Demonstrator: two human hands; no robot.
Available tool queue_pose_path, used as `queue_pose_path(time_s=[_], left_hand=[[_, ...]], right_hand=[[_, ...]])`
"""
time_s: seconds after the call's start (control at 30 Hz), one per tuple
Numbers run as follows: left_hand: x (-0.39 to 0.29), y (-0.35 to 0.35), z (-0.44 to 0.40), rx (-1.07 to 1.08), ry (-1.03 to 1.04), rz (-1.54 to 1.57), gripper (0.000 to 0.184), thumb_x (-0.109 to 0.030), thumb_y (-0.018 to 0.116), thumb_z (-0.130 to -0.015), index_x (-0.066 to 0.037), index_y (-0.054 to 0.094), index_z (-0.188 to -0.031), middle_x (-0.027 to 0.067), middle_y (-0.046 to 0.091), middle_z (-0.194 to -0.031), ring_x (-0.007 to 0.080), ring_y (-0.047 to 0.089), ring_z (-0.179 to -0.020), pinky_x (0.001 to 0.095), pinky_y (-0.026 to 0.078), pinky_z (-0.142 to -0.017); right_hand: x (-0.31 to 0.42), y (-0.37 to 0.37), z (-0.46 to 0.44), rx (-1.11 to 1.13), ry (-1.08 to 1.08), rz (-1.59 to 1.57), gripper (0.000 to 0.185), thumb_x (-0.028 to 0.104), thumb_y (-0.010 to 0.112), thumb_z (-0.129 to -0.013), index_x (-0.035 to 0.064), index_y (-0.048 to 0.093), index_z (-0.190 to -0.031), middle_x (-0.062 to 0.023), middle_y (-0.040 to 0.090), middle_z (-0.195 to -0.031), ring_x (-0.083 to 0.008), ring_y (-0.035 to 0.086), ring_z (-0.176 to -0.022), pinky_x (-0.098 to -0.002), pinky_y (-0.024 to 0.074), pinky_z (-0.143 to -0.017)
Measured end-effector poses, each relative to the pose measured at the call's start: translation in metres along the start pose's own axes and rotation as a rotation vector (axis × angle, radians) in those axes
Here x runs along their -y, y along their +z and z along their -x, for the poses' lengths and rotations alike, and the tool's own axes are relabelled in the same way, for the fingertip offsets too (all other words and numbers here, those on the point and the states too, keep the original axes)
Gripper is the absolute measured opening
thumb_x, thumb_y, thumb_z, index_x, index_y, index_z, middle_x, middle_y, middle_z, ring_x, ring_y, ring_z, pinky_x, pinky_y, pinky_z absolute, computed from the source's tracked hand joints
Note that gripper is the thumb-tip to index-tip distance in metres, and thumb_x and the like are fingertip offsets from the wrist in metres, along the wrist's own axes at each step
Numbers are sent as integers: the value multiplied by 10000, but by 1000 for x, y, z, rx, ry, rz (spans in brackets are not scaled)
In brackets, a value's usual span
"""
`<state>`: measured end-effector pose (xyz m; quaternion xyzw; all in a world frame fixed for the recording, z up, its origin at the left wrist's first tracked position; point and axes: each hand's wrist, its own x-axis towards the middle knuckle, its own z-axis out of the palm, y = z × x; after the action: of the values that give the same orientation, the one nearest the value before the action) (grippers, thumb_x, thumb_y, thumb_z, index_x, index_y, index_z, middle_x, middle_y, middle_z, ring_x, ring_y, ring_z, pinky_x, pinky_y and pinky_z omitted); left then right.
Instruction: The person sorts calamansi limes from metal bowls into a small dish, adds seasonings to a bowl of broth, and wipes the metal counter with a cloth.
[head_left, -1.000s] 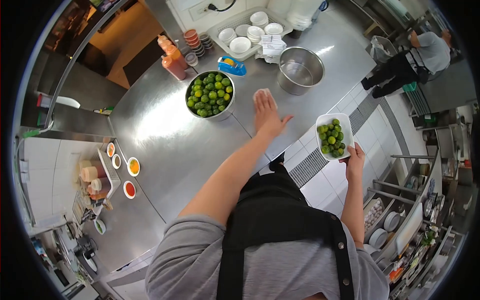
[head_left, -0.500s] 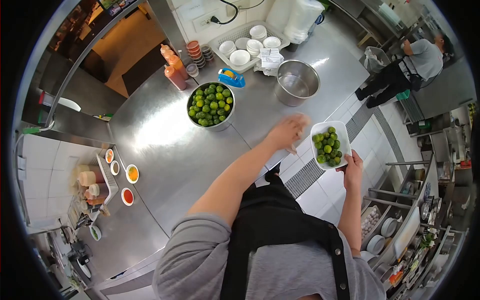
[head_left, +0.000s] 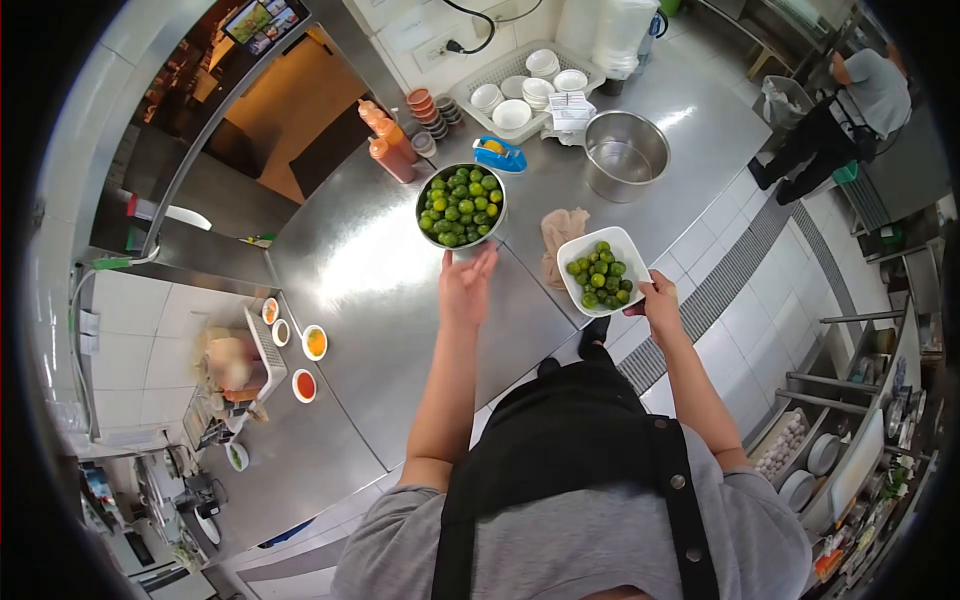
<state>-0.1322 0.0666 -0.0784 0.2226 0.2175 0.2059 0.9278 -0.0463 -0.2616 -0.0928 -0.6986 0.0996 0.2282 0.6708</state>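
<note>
My right hand (head_left: 657, 305) grips the right edge of a white square bowl (head_left: 628, 247) that holds several small green limes (head_left: 598, 275). It is tilted a little toward me, at the counter's near right edge. My left hand (head_left: 468, 285) is open, fingers spread, at the near side of a round metal bowl (head_left: 503, 222) heaped with green limes (head_left: 461, 205). Whether the fingertips touch this bowl I cannot tell. A crumpled beige cloth (head_left: 560, 235) lies on the counter, partly behind the white bowl.
On the steel counter (head_left: 400, 320) stand a metal pot (head_left: 627, 160), a blue tape dispenser (head_left: 500, 157), sauce bottles (head_left: 392, 158) and a basket (head_left: 470, 90) of white bowls. Small sauce cups (head_left: 304, 385) sit left. Another person (head_left: 850, 110) stands far right.
My left hand has swung left to the metal bowl, and the beige cloth now shows on the counter. The white bowl in my right hand has moved left, closer to the counter.
</note>
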Motion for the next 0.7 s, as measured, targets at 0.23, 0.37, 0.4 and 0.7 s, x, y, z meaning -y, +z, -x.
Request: queue_pose_path(time_s=[0.23, 0.37, 0.4, 0.7], left_hand=[[-30, -12, -85, 33, 24, 145, 582, 102, 376, -876, 99, 186, -1426, 366, 237, -1492, 559, 297, -1385, 606, 352, -1172], [-43, -13, -125, -28, 8, 53, 522, 24, 417, -930, 106, 175, -1386, 448, 228, -1439, 590, 348, -1342, 592, 401, -1138], [-45, -10, -130, -26, 8, 33, 524, 9, 414, -940, 87, 175, -1399, 436, 240, -1450, 569, 348, -1359, 586, 414, -1123], [63, 17, -83, 106, -96, -658, 428, -97, 574, -983, -1, 414, -1368, 233, 450, -1363, 357, 523, -1226, 410, 490, -1019]], right_hand=[[12, 5, 10, 6, -37, -39, 252, 61, 496, -940, -93, 595, -1114, -147, 636, -925, -196, 659, -648, -289, 596, -505], [23, -15, 26, -50, -74, -56, 249, 60, 492, -943, -89, 595, -1114, -143, 635, -926, -197, 659, -664, -294, 600, -509], [25, -21, 32, -70, -75, -67, 249, 60, 491, -943, -88, 595, -1115, -142, 635, -926, -197, 659, -669, -295, 601, -510], [16, -94, 56, -323, -40, -144, 322, 54, 492, -957, -122, 553, -1220, -175, 661, -960, -207, 676, -649, -300, 595, -513]])
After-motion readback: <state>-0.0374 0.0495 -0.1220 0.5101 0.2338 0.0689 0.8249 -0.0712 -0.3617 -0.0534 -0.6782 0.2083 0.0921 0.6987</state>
